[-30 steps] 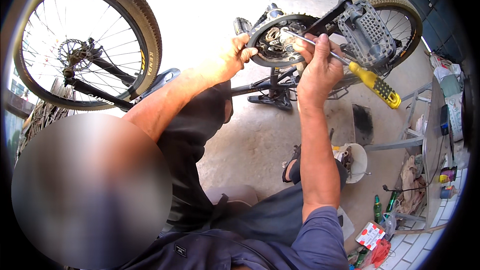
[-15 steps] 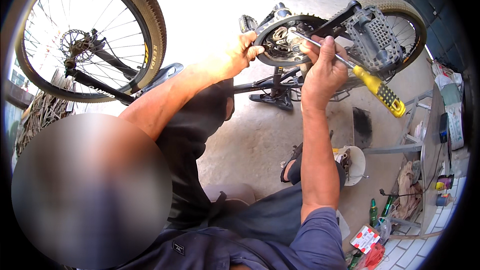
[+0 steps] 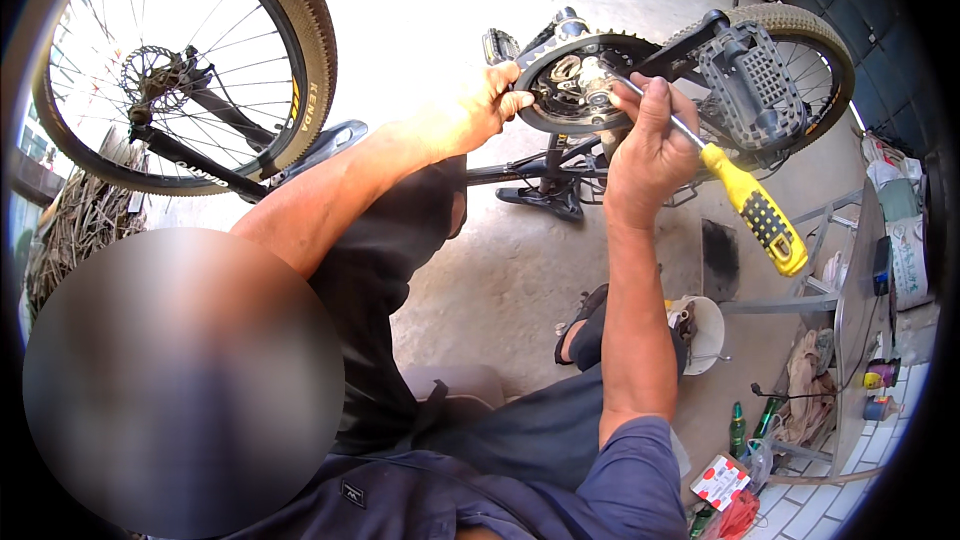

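A bicycle with a black frame (image 3: 490, 176) stands in front of me, seemingly upside down. My left hand (image 3: 485, 105) pinches the left rim of its toothed chainring (image 3: 575, 123), thumb and fingers closed on the edge. In my right hand (image 3: 652, 145) is a screwdriver (image 3: 755, 208) with a yellow and black handle. My fingers close round its metal shaft, while the handle sticks out beyond the hand toward the lower right. The shaft points up left to the greasy middle of the crankset (image 3: 597, 85); whether the tip touches is unclear. A pedal (image 3: 752, 82) on its crank arm lies just right of this.
The front wheel (image 3: 318, 70) rises at the left, the rear wheel (image 3: 825, 60) at the far right. A white bucket (image 3: 708, 335) with things in it sits by my foot. Further right are a metal-legged stand (image 3: 790, 306), green bottles (image 3: 738, 430) and a red-and-white box (image 3: 720, 482).
The screwdriver's handle has swung down a little, so the shaft slopes more steeply. My left hand keeps its hold on the chainring. The whole view has shifted slightly.
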A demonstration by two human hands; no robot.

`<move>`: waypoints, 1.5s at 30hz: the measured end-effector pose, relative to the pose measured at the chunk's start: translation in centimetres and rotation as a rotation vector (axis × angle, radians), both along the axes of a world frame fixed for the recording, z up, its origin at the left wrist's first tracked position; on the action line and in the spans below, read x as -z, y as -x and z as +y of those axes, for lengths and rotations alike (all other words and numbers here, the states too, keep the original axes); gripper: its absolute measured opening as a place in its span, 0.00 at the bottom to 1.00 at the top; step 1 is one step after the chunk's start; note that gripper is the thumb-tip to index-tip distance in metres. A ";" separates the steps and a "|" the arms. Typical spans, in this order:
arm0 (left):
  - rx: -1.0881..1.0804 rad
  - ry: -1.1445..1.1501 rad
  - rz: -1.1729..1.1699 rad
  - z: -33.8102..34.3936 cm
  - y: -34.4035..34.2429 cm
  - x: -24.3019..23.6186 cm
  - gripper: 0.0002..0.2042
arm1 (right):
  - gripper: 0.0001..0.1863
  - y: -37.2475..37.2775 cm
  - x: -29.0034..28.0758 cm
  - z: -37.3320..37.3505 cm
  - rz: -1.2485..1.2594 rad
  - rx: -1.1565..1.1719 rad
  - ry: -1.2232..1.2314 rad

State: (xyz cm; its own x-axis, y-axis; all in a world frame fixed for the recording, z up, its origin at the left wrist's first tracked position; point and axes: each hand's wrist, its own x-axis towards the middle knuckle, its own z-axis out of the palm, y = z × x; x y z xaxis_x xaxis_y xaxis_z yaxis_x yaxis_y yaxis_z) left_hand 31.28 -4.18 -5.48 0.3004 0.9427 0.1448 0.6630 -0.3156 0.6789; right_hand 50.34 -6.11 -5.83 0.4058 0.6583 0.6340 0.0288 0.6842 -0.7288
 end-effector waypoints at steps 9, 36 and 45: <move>0.013 -0.027 -0.053 0.1 0.2 0.6 0.12 | 0.11 0.1 0.1 0.1 -0.038 0.031 0.021; 0.005 -0.021 -0.020 0.4 0.1 0.6 0.11 | 0.08 0.4 0.5 0.2 0.042 0.035 0.029; 0.010 -0.034 -0.024 0.6 0.3 0.9 0.11 | 0.12 0.0 0.5 0.3 -0.075 0.056 0.031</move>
